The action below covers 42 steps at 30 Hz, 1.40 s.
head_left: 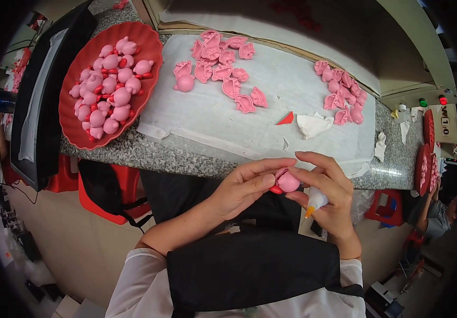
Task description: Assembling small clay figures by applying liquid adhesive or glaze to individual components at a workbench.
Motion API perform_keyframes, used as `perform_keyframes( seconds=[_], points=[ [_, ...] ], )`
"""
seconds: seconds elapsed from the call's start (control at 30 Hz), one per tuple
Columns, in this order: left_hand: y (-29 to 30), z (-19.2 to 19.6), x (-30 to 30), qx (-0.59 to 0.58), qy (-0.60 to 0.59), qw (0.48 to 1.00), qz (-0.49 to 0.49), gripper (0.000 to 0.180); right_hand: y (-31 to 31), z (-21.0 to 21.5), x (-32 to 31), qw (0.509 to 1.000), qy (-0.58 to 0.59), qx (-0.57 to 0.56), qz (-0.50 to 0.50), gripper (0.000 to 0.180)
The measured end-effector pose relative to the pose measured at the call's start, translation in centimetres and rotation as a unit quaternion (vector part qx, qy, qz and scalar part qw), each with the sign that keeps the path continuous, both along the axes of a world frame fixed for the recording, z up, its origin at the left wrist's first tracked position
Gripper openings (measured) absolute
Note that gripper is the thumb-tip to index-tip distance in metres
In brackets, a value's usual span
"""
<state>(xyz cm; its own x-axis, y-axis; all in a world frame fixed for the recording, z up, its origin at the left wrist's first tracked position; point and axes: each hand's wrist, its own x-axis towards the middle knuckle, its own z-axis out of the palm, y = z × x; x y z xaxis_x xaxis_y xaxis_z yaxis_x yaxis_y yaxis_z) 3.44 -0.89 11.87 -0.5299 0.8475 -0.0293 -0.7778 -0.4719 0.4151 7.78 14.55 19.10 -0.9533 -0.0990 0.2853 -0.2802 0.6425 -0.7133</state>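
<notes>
Just in front of the worktop edge, my left hand (239, 186) pinches a small round pink plastic figure (289, 182) with a red part at its lower left. The fingertips of my right hand (331, 186) rest on the other side of that figure. Tucked in the right palm is a small white squeeze bottle (318, 198), its orange nozzle pointing down and left. Beyond the hands, several hollow pink shell pieces (231, 87) lie on white paper (186, 119), along with one round pink piece (185, 83).
A red scalloped tray (154, 50) heaped with pink figures and red bits stands at the left. More pink pieces (342, 90) lie at the right, near a crumpled white tissue (313, 126) and a red scrap (285, 118). Red stools (96, 204) stand under the worktop; a co-worker (435, 217) sits far right.
</notes>
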Motion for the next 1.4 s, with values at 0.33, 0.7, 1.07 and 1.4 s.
perform_keyframes(
  seconds=[0.33, 0.7, 1.07, 1.4],
  points=[
    [-0.1, 0.1, 0.1, -0.044, 0.036, 0.998, 0.012, 0.037, 0.1, -0.1, 0.3, 1.000, -0.029, -0.011, -0.006, 0.037],
    [0.4, 0.3, 0.6, -0.046, 0.098, 0.994, 0.013, 0.046, 2.0, 0.1, -0.5, 0.969, -0.192, -0.138, 0.072, 0.041],
    [0.2, 0.9, 0.2, -0.092, 0.166, 0.981, 0.037, 0.037, 2.3, -0.8, -0.3, 0.951, -0.223, -0.193, 0.089, 0.039],
    [0.7, 0.5, -1.9, -0.017, 0.379, 0.925, -0.002, 0.036, 1.6, -1.7, 0.1, 0.802, -0.366, -0.455, 0.124, 0.028]
  ],
)
